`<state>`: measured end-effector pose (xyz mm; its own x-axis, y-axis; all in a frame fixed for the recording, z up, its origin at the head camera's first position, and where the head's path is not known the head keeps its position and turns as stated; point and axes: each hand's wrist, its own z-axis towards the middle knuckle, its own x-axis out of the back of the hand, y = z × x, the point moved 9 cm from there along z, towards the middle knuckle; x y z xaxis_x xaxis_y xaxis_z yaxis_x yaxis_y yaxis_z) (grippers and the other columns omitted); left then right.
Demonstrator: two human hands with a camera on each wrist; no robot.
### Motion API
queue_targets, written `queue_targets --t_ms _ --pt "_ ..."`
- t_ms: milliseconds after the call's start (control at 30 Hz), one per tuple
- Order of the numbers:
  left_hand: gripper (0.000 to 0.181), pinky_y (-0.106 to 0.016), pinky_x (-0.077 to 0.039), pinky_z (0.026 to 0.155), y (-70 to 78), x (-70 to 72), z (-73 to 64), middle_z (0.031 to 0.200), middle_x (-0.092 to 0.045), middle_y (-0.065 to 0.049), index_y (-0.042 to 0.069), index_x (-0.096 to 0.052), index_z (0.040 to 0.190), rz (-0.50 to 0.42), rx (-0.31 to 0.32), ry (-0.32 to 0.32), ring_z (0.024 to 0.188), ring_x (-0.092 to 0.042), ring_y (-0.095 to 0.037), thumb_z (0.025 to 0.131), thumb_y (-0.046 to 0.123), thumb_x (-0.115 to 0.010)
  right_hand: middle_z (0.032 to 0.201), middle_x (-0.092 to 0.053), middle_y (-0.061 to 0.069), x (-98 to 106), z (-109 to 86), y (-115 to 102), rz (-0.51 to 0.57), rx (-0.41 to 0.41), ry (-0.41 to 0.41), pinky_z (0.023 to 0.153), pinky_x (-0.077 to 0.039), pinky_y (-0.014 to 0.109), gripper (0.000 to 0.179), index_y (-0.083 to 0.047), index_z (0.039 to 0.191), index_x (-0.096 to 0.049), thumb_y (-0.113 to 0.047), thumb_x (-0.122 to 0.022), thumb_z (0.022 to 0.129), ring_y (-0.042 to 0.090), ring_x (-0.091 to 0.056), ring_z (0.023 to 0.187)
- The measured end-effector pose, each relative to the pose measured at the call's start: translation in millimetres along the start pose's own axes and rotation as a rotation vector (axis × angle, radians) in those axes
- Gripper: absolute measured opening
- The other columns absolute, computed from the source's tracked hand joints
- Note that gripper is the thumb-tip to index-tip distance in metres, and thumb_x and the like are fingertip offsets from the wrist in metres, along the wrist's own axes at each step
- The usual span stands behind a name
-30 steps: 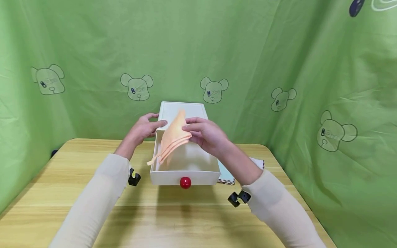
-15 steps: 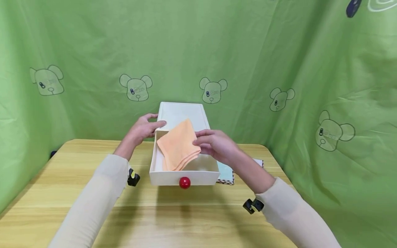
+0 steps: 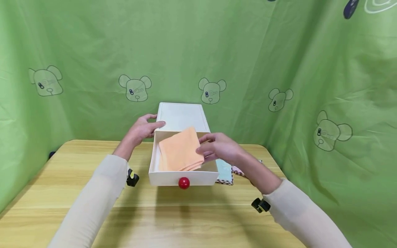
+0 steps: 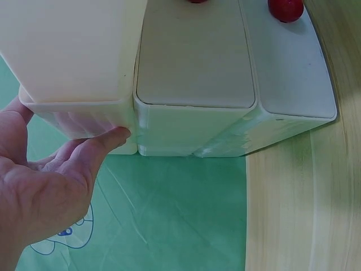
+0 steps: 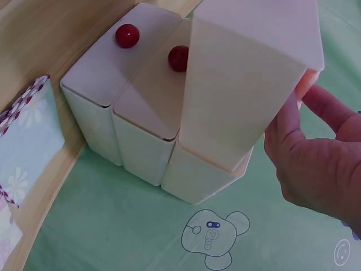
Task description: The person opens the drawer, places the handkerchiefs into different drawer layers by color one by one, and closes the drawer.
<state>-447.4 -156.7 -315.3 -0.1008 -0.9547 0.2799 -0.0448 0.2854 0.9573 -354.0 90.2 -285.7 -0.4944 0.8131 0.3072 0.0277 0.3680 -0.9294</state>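
Note:
In the head view an orange folded cloth (image 3: 181,150) lies slanted in the pulled-out top drawer (image 3: 165,178), its far corner rising toward the cabinet's front edge. My right hand (image 3: 221,148) reaches over the drawer's right wall and pinches the cloth's right edge between thumb and fingers. A red round knob (image 3: 184,183) sits on the drawer front. My left hand (image 3: 141,130) grips the left side of the white drawer cabinet (image 3: 183,115), thumb on its top. From the right wrist, the drawer wall (image 5: 242,84) hides most of the cloth.
Two lower drawers with red knobs (image 5: 127,36) are pushed in. On the wooden table (image 3: 93,206), right of the cabinet, lie a light blue cloth (image 3: 224,171) with checked trim and a pinkish cloth (image 3: 238,171). A green curtain (image 3: 173,44) hangs close behind.
The orange cloth has come down from above the drawer into it and turned flatter. My right hand has moved right and lower with it. The left hand stays on the cabinet.

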Motion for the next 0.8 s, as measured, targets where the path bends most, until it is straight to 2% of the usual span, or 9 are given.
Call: queue_targets --t_ms 233,500,800 --pt "0.084 -0.025 -0.056 0.083 1.0 -2.0 -1.4 0.094 -0.061 -0.001 0.013 -0.028 0.160 0.013 -0.002 -0.012 0.082 -0.059 -0.011 0.094 0.039 -0.073 0.109 -0.072 0.024 2.3 -0.8 9.7 -0.008 -0.050 0.000 0.083 -0.064 0.038 0.043 0.008 0.131 -0.052 -0.007 -0.068 0.094 0.027 -0.076 0.084" --pt "0.084 -0.038 -0.055 0.101 0.8 -2.5 -2.0 0.123 -0.063 -0.014 0.015 -0.026 0.161 -0.012 0.003 -0.020 0.100 -0.064 -0.019 0.094 0.038 -0.072 0.109 -0.072 0.023 1.7 3.7 11.0 -0.048 -0.023 0.033 0.082 -0.064 0.035 0.042 0.008 0.131 -0.056 -0.007 -0.068 0.093 0.024 -0.075 0.082" --pt "0.084 -0.038 -0.055 0.102 -0.6 -2.1 0.8 0.118 -0.065 -0.013 0.013 -0.027 0.161 -0.013 -0.001 -0.013 0.095 -0.065 -0.016 0.094 0.037 -0.072 0.114 -0.070 0.025 1.5 6.1 8.9 -0.043 0.003 0.060 0.083 -0.063 0.033 0.047 0.010 0.136 -0.051 -0.004 -0.067 0.094 0.024 -0.076 0.087"
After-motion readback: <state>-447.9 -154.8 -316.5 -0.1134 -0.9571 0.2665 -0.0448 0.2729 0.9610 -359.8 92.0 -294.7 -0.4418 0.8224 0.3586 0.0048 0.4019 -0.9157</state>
